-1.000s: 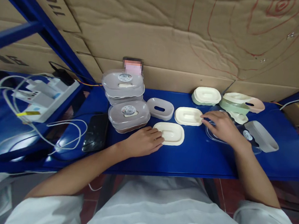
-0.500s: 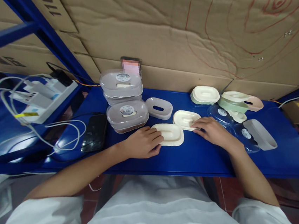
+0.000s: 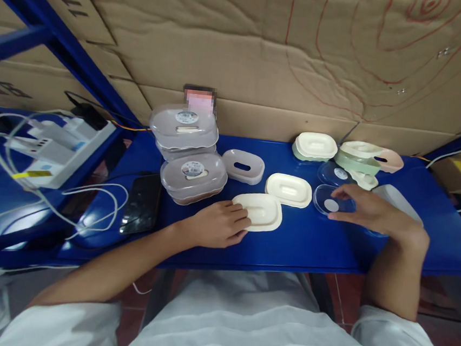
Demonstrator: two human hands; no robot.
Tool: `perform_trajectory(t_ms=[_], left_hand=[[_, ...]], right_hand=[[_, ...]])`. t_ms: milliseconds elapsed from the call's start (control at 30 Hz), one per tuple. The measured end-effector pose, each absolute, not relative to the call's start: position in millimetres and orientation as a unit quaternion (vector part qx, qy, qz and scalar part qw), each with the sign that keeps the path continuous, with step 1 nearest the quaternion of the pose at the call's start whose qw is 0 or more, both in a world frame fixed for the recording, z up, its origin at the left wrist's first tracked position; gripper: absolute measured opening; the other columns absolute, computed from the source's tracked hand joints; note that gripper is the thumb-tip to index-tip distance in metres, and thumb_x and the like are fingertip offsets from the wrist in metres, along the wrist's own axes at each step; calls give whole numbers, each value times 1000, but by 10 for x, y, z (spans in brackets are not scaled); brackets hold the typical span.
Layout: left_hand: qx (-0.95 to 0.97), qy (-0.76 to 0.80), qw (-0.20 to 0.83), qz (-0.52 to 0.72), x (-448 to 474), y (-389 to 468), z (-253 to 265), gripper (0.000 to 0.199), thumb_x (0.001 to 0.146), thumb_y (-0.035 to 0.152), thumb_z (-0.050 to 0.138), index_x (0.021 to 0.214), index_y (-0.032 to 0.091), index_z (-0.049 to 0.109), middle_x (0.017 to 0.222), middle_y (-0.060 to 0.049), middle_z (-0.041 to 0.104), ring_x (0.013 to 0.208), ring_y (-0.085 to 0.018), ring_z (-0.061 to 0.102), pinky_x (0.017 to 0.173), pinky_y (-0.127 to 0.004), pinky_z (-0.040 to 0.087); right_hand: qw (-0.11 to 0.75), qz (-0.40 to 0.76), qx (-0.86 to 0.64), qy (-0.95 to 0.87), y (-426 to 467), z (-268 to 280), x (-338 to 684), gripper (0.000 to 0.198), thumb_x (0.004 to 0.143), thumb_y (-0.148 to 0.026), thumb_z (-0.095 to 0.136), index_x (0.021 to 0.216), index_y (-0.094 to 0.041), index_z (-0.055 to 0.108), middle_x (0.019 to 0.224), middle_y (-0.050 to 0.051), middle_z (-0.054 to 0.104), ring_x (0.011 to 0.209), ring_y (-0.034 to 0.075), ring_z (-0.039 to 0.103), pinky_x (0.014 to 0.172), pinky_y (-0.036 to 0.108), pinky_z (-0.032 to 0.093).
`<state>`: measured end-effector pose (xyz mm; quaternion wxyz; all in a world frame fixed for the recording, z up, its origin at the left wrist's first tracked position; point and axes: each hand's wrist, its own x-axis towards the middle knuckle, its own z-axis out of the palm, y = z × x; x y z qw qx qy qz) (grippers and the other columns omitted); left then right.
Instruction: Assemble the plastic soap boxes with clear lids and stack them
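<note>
Left hand (image 3: 217,225) rests on table (image 3: 309,246), fingers curled against left edge of near cream tray (image 3: 260,211), not clamping it. Right hand (image 3: 367,210) pinches clear lid (image 3: 331,200) at its right rim, just right of second cream tray (image 3: 288,189). Lidded boxes (image 3: 192,172) stacked left; phone (image 3: 141,203) far left.

Black phone (image 3: 141,203) lies left on blue counter (image 3: 297,244); white power strip (image 3: 53,148) with cables farther left; cardboard (image 3: 266,51) behind.
</note>
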<state>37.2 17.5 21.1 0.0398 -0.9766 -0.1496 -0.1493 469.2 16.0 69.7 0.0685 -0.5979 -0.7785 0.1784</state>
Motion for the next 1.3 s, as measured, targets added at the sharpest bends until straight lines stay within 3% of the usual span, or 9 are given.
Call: perform_trajectory(t_ms=[133,233,333,433,633,767,933,1100,1300], left_hand=[[-979,-133,27,-151,379,145,215,14,103,25,61,91,19,64,88,-3,71,83,-20,65,78,-34,47],[-981,-125,27,-147,391,135,209,15,104,26,61,92,19,65,88,-3,70,84,-20,66,78,-35,47],[-982,-122,32,-143,394,144,197,13,107,28,61,99,18,67,93,-4,71,87,-20,67,80,-34,48],[-981,-120,36,-145,384,156,208,13,108,30,62,111,19,67,101,-5,72,92,-20,68,84,-34,49],[-974,-124,77,-172,357,167,286,18,108,38,61,114,22,66,108,-7,70,96,-22,66,87,-37,49],[-967,-152,74,-188,343,192,272,20,104,37,64,115,20,66,111,-10,69,102,-26,65,90,-39,51],[-971,-184,39,-149,306,222,245,34,101,41,71,127,20,67,123,-14,68,115,-31,64,95,-43,54],[-971,-192,-6,-144,281,239,239,43,98,43,76,132,18,66,134,-19,64,126,-36,61,104,-50,56],[-953,-214,-93,-191,294,257,193,42,96,39,78,132,19,67,143,-20,60,132,-36,59,112,-56,55]], right_hand=[[31,264,-565,-781,165,580,4619,37,90,-57,74,107,-26,68,93,6,77,85,28,75,75,41,59],[96,277,-514,-806,109,680,4487,26,101,-50,64,112,-27,67,93,5,76,79,24,73,74,39,60],[247,279,-494,-785,-36,878,4385,60,100,-45,71,154,-36,47,103,4,73,86,24,74,77,39,64],[336,374,-429,-750,-140,940,4198,82,100,-39,74,167,-48,28,109,2,69,87,21,75,74,36,66],[394,496,-356,-687,-39,564,3580,47,104,-42,70,148,-34,58,102,2,68,103,23,80,94,39,66],[391,450,-379,-708,7,362,3434,47,101,-49,74,140,-29,59,95,0,69,90,19,78,86,34,65],[246,186,-412,-857,-13,345,3566,40,102,-56,70,127,-24,67,77,-2,70,67,16,68,70,30,57],[195,54,-326,-924,23,351,3529,34,100,-57,70,104,-23,72,103,10,76,100,29,74,90,43,61],[176,60,-293,-938,-40,263,3373,55,102,-52,69,148,-24,62,148,17,65,146,36,56,118,55,52]])
